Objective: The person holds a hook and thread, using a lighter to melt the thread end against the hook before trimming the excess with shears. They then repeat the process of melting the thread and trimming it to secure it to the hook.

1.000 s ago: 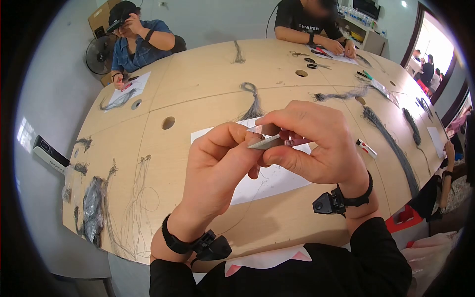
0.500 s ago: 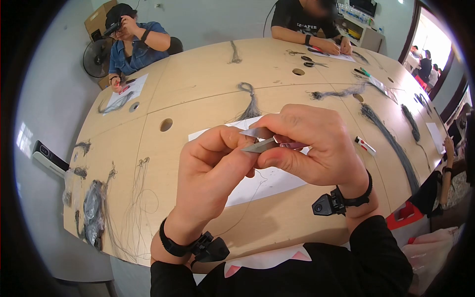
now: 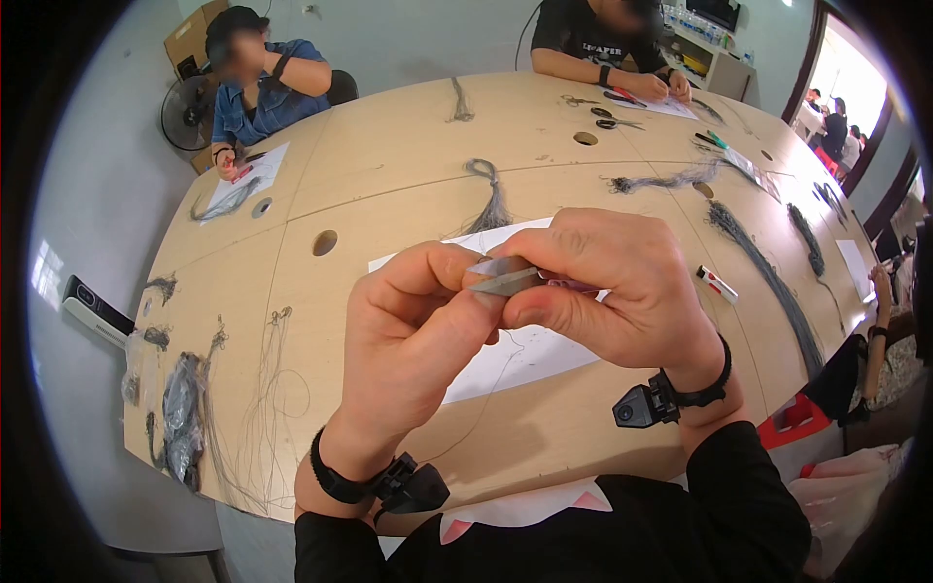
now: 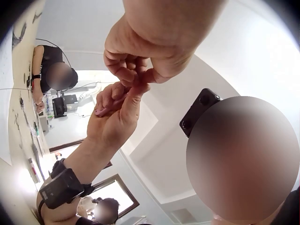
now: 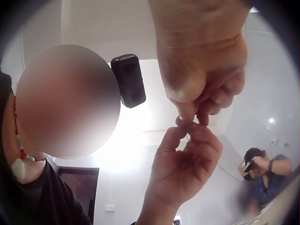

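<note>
My right hand (image 3: 627,287) holds a pair of small thread snips (image 3: 507,283) between thumb and fingers, over the white paper (image 3: 525,364). Its two wide metal blades lie nearly together, right at the left fingertips. The pink handle (image 4: 108,108) shows along the right palm in the left wrist view. My left hand (image 3: 403,321) pinches with thumb and forefinger at the blade tips. A tiny loop of thin thread (image 5: 188,137) stands out between those fingertips in the right wrist view. A fine grey thread (image 3: 494,389) trails below the hands across the paper and the table.
Beyond the paper lies a looped grey thread bundle (image 3: 493,199). Loose strands (image 3: 272,389) and a plastic bag (image 3: 183,408) lie at the left. A marker (image 3: 717,285) and a long grey bundle (image 3: 768,282) lie at the right. Two people sit across the table.
The snips' blades, spread apart before, have come closer together at the left fingertips. Both hands have shifted slightly left in the head view. The left hand keeps its pinch.
</note>
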The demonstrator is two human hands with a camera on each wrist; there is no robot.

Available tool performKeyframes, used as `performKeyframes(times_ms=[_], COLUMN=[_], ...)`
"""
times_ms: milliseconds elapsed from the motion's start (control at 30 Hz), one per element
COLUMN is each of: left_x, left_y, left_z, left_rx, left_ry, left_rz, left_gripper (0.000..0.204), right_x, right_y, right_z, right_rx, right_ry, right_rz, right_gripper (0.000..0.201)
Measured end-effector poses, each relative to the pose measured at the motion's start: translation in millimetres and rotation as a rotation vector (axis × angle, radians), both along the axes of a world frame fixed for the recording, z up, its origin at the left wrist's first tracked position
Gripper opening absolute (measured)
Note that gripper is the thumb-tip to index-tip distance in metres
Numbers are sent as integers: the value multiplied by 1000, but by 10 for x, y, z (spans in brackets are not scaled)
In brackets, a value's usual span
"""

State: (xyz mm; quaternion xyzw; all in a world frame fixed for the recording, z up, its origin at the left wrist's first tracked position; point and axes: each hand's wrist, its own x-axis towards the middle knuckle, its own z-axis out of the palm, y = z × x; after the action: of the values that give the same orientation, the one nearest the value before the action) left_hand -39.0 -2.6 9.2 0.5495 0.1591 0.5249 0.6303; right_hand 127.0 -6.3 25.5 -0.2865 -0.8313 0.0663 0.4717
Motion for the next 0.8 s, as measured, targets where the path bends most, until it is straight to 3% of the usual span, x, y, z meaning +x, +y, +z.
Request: performKeyframes(times_ms=[400, 800], left_x=[45, 28], left_y=[-55, -29], left_z=[23, 13], left_rx=[58, 97], left_ry=[4, 66], left_rz=[38, 7], left_gripper=[3, 5], right_x=[76, 37], right_y=[-27, -74], right_z=[64, 85], right_rx=[-73, -120], right_ry=[127, 20], right_rz=[32, 11], right_gripper=[24, 23])
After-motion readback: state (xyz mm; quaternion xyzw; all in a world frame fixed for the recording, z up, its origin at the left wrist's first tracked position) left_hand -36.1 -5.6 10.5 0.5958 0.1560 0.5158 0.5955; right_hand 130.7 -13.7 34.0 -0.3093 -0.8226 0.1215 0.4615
